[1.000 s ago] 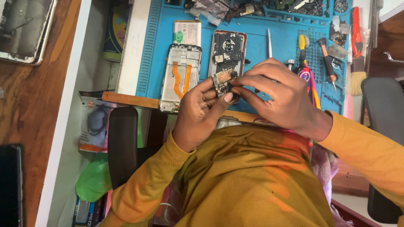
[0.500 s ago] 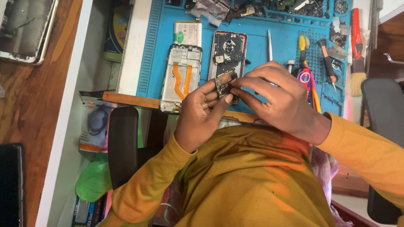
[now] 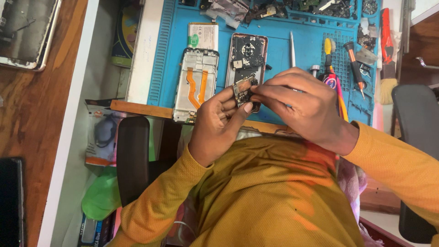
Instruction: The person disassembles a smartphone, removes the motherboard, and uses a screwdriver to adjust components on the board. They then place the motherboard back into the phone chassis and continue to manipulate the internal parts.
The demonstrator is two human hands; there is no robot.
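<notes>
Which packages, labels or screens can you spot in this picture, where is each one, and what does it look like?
Battery label: top of the blue mat, white rectangle with green mark.
Plastic packet: left of the chair, clear bag with orange strip.
Dark screen: bottom left on the wooden surface, black rectangle.
Cracked panel: top left, grey.

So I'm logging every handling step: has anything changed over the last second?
Nothing visibly changed. The left hand and right hand hold the small circuit board between their fingertips as before, above the blue mat; the two opened phones lie where they were.
</notes>
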